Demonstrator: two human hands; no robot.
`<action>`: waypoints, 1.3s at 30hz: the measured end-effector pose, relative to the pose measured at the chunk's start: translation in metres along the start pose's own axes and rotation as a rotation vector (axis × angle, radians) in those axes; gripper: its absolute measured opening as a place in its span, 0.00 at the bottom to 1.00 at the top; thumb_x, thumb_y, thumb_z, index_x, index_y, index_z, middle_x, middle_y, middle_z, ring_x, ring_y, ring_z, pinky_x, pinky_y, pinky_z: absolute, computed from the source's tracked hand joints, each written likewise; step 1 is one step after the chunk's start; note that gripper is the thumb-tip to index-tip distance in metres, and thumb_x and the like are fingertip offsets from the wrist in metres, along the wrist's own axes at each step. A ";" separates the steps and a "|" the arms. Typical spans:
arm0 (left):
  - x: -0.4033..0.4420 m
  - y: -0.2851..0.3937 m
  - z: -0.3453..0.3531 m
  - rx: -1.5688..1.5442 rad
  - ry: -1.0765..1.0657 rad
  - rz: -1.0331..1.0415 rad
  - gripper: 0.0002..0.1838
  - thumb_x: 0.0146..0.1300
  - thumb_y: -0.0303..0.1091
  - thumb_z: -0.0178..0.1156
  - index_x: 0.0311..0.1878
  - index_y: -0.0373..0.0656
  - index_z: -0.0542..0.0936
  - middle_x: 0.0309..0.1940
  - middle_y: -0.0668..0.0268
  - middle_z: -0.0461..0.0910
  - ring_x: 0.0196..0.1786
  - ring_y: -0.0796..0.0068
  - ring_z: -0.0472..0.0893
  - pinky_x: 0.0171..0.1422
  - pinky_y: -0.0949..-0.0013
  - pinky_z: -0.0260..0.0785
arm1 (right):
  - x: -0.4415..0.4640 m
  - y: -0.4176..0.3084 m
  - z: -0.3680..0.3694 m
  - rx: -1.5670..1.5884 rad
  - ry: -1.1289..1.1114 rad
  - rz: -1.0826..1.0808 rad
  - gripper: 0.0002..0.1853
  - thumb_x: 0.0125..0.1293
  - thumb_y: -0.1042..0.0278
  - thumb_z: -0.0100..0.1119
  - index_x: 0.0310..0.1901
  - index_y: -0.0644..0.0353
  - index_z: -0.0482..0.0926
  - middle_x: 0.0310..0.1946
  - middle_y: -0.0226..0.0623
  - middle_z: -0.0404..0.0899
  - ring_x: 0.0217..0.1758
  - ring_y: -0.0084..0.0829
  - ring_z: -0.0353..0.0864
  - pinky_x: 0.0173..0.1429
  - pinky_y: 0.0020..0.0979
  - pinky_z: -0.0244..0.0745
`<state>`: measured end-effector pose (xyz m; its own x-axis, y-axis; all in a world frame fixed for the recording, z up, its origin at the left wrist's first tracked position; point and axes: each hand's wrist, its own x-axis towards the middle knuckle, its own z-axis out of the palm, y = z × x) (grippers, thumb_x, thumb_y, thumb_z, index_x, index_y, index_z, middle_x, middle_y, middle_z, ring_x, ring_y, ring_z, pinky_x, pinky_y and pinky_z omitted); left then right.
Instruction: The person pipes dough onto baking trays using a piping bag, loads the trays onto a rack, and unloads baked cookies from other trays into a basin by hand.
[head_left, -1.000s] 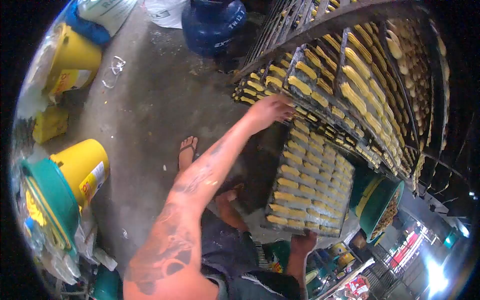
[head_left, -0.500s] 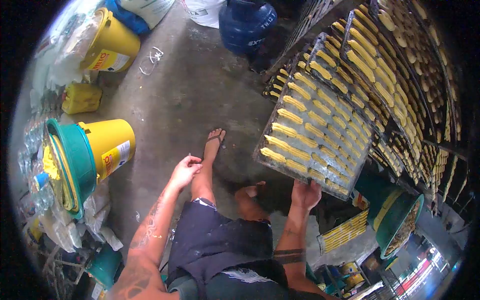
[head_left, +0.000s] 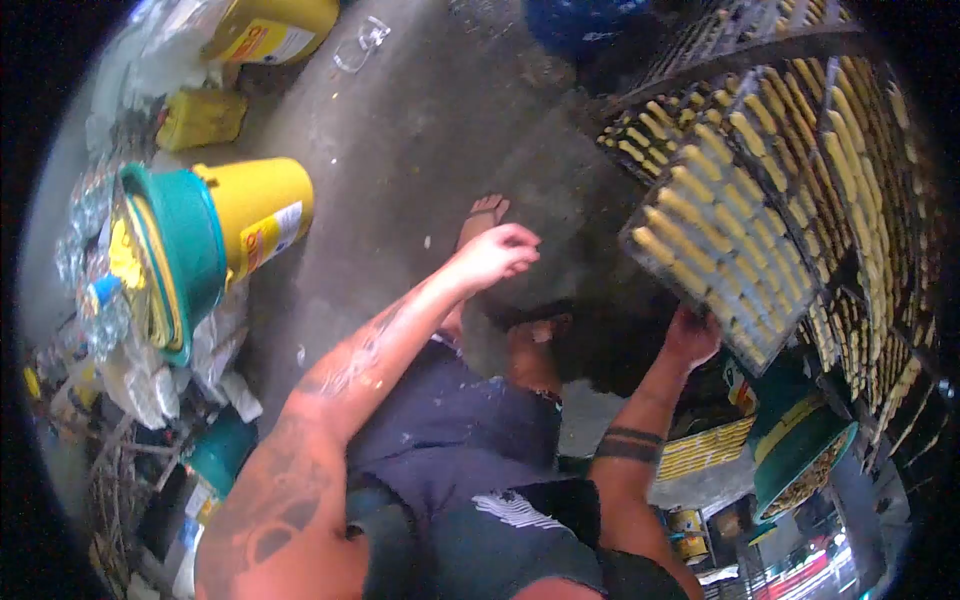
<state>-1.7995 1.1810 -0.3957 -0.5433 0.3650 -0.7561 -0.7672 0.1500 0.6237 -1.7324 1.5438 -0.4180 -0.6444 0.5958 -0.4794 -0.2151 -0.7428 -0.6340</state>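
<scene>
Left hand (head_left: pixel 495 258) mid-frame, fingers half-curled, nothing visible in it. Right hand (head_left: pixel 693 338) clamped on the lower edge of the dough tray (head_left: pixel 735 240), right of frame. Tray's right edge overlaps the rack (head_left: pixel 750 45); contact unclear. Bare floor (head_left: pixel 400 200) upper centre.

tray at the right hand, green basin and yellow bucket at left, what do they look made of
Tray: probably metal, dull grey with dark edges, judging by bare patches between the yellow strips; blur leaves this open.
Green basin: likely plastic, smooth, from its even colour and rounded rim.
Yellow bucket: likely plastic, smooth, evenly coloured around its label.
</scene>
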 end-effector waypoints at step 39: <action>0.113 0.173 0.098 -0.253 -0.164 0.180 0.37 0.60 0.35 0.54 0.73 0.47 0.54 0.60 0.63 0.71 0.61 0.65 0.72 0.59 0.54 0.64 | 0.077 -0.029 0.112 -0.337 0.150 0.214 0.18 0.64 0.65 0.49 0.54 0.58 0.62 0.61 0.48 0.66 0.58 0.52 0.71 0.59 0.53 0.68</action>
<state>-1.9601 1.3378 -0.3538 -0.6313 0.5106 -0.5838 -0.7355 -0.1553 0.6595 -1.8581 1.5772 -0.3690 -0.5295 0.4950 -0.6889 0.1801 -0.7280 -0.6615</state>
